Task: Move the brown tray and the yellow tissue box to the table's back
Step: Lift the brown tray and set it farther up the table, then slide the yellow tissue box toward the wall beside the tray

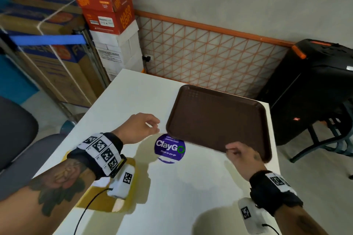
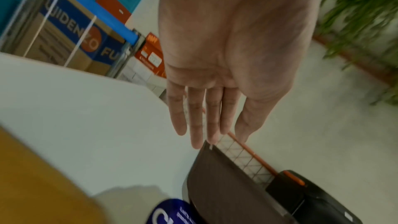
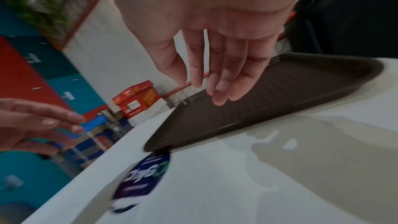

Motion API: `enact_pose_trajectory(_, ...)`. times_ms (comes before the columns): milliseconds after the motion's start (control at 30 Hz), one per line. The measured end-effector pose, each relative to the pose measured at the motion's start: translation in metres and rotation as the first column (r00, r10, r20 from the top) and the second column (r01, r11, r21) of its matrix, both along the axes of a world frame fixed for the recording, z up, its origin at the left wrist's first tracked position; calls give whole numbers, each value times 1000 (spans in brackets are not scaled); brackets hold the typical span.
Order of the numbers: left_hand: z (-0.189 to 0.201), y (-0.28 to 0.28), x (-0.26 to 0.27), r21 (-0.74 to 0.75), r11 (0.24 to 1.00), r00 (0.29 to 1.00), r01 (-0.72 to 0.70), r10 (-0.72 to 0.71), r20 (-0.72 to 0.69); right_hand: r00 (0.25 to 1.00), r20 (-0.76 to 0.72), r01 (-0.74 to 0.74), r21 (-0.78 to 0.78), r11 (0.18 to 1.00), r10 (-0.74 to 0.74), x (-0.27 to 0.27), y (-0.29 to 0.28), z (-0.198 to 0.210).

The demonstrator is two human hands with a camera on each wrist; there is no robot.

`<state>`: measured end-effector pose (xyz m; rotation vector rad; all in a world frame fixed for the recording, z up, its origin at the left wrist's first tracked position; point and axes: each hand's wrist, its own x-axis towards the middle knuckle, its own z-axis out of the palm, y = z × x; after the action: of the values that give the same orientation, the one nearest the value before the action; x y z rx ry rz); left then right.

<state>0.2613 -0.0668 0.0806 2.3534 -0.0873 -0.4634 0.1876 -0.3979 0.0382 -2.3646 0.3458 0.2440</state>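
Both forearms reach in from the near edge over the white desk (image 1: 122, 97), each wrist strapped with a black band carrying checkered markers. Under the left forearm, at the desk's near left part, lies the yellow box (image 1: 107, 199), mostly hidden by the arm and its wrist camera. Farther back and to the right, the brown tray (image 1: 217, 120) sits flat on the desk, its far edge near the desk's back edge, its near left corner covering part of a round purple sticker (image 1: 169, 149) that reads "ClayGo". The left hand (image 1: 140, 128) hovers just left of the tray, apart from it, fingers loosely extended and holding nothing; the left wrist view shows them straight and close together. The right hand (image 1: 241, 153) is over the tray's near edge, fingers relaxed and slightly bent, gripping nothing; whether they touch the rim is hard to tell. Behind the desk stands an orange lattice panel (image 1: 210, 51), with stacked cartons (image 1: 112, 25) to its left and a black speaker (image 1: 313, 86) to its right.
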Motion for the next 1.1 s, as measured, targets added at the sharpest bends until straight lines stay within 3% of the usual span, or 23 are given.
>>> enact_pose_trajectory(200, 25, 89, -71, 55, 992, 989, -116, 110, 96, 972, -51, -222, 136, 966, 230, -24, 94, 12)
enact_pose_trajectory(466, 2, 196, -153, 186, 925, 944, -330, 322, 72, 945, -115, -267, 269, 925, 307, -47, 193, 7)
enact_pose_trajectory(633, -23, 215, -176, 70, 912, 912, -405, 408, -33, 940, -186, -215, 324, 921, 285, -63, 236, 7)
enact_pose_trajectory(799, -38, 222, -175, -126, 905, 912, -406, 391, -126, 963, -227, -61, 330, 942, 142, -73, 259, 7)
enact_pose_trajectory(1099, -30, 216, -124, -291, 864, 911, -411, 385, -145, 981, -189, 104, 389, 916, -31, -42, 269, 21)
